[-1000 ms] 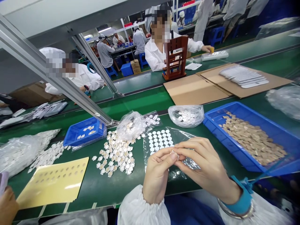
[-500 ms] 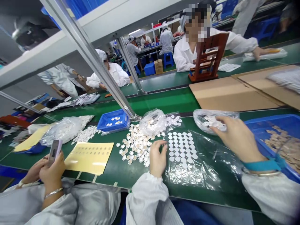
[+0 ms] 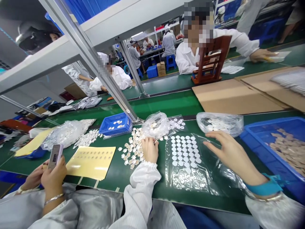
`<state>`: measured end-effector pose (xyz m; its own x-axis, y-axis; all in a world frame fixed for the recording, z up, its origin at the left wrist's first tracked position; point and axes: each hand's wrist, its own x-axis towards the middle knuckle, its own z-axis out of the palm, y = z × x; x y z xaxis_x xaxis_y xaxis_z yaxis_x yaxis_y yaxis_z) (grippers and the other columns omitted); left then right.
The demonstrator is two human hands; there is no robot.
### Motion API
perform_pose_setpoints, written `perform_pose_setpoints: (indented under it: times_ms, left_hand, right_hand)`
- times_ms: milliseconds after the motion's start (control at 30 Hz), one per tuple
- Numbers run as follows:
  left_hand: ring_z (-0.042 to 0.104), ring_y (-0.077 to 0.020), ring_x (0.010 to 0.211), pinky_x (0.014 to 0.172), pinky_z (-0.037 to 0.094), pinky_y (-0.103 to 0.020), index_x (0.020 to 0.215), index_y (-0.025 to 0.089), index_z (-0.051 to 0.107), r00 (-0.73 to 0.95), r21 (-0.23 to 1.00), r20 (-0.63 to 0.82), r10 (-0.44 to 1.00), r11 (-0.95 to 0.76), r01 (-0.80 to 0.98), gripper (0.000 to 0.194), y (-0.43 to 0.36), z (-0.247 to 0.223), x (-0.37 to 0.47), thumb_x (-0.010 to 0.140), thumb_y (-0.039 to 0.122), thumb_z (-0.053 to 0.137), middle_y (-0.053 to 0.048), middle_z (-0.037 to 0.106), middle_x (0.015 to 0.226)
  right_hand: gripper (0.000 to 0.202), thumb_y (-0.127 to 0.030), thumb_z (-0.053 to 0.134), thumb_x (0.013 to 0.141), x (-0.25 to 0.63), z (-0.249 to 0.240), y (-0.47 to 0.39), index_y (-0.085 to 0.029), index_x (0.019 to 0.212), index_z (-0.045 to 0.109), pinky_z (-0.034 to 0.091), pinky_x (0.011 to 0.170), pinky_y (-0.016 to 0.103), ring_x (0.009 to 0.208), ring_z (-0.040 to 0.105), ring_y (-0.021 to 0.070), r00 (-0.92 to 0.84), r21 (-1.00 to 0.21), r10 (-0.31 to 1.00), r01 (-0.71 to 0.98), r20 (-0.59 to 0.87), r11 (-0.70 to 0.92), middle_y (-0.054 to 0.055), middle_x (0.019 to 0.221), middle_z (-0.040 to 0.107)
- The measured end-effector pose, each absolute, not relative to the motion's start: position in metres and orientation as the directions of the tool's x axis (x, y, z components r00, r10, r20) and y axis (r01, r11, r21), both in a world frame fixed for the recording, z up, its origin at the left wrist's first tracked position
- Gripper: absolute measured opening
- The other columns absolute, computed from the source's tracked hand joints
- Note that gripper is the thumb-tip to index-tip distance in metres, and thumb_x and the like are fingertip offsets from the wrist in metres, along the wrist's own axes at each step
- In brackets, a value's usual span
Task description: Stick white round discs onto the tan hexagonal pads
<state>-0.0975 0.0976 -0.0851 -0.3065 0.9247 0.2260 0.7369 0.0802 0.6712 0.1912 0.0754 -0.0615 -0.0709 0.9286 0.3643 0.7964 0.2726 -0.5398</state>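
My left hand (image 3: 150, 150) rests on a pile of small round white and tan discs (image 3: 133, 149), its fingers curled down with a small pale bit near the thumb. What they pinch is partly hidden. My right hand (image 3: 227, 153) hovers with thumb and fingers apart and nothing visible between them. Between my hands, white round discs (image 3: 186, 149) lie in neat rows on a clear plastic sheet (image 3: 190, 183). Just beyond my right hand lies an open clear bag (image 3: 235, 122) of white pieces. Another clear bag (image 3: 156, 122) of discs stands behind my left hand.
On the right is a blue bin (image 3: 259, 140) of tan pieces. A small blue tray (image 3: 114, 124) and yellow sheets (image 3: 91, 162) lie left. A co-worker's hands (image 3: 53, 171) hold a phone-like device beside me. A metal post (image 3: 102, 70) rises behind; cardboard (image 3: 240, 95) lies across the belt.
My left hand has moved left from the edge of the plastic sheet onto the disc pile. My right hand has drawn back from the open bag, its fingers now wider apart.
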Motion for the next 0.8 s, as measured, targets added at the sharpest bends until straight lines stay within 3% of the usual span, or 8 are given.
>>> perform_pose_setpoints:
  times_ms: [200,367,467,567,667,800]
  left_hand:
    - [0.061,-0.0210,0.080,0.080,0.048,-0.040,0.078,0.019,0.066,-0.097,0.836,0.004,0.995,0.050,0.546,0.009,0.075,-0.049,-0.074,0.080,0.024,0.058,-0.005,0.068,0.081]
    - [0.064,-0.0166,0.071,0.072,0.052,-0.031,0.078,0.017,0.065,0.134,0.948,-0.114,0.984,0.068,0.311,0.011,0.053,-0.018,-0.040,0.075,0.028,0.066,-0.002,0.069,0.072]
    - [0.061,-0.0131,0.067,0.067,0.051,-0.027,0.078,0.017,0.059,0.123,0.984,-0.159,0.980,0.146,0.104,0.017,0.044,-0.010,-0.028,0.072,0.028,0.071,0.000,0.065,0.069]
    - [0.060,-0.0116,0.064,0.062,0.051,-0.025,0.081,0.014,0.061,0.185,0.959,-0.231,0.955,0.255,-0.120,0.019,0.039,-0.007,-0.023,0.075,0.031,0.069,-0.001,0.063,0.072]
    - [0.060,-0.0123,0.062,0.057,0.052,-0.026,0.080,0.012,0.063,0.264,0.921,-0.266,0.927,0.326,-0.213,0.020,0.035,-0.006,-0.018,0.078,0.032,0.066,-0.003,0.063,0.070]
    - [0.063,-0.0144,0.073,0.066,0.053,-0.026,0.078,0.012,0.064,0.237,0.919,-0.245,0.940,0.303,-0.252,0.016,0.030,-0.004,-0.014,0.076,0.027,0.070,-0.004,0.066,0.073]
  right_hand:
    - [0.024,-0.044,0.051,0.087,0.164,-0.044,0.056,-0.027,0.103,0.060,0.050,0.083,0.034,0.097,0.061,0.0196,-0.200,-0.719,0.959,0.636,0.200,0.283,0.001,0.106,0.064]
    - [0.026,-0.034,0.058,0.085,0.132,-0.032,0.040,-0.029,0.111,0.058,0.052,0.074,0.030,0.085,0.062,0.0163,-0.338,-0.771,0.913,0.509,0.229,0.382,0.001,0.097,0.064]
    - [0.012,-0.032,0.056,0.087,0.127,-0.029,0.036,-0.025,0.094,0.064,0.049,0.064,0.028,0.071,0.058,0.0151,-0.290,-0.796,0.916,0.465,0.278,0.388,0.001,0.078,0.061]
    - [0.015,-0.033,0.056,0.087,0.130,-0.027,0.034,-0.023,0.080,0.064,0.047,0.062,0.028,0.067,0.057,0.0146,-0.196,-0.860,0.932,0.364,0.306,0.358,0.001,0.073,0.060]
    - [0.018,-0.035,0.058,0.086,0.136,-0.024,0.034,-0.022,0.077,0.066,0.048,0.063,0.027,0.068,0.058,0.0144,-0.109,-0.929,0.964,0.261,0.243,0.264,0.001,0.074,0.063]
    - [0.022,-0.039,0.055,0.088,0.140,-0.021,0.033,-0.024,0.079,0.068,0.048,0.069,0.027,0.076,0.060,0.0152,-0.101,-0.948,0.979,0.249,0.176,0.196,0.001,0.079,0.065]
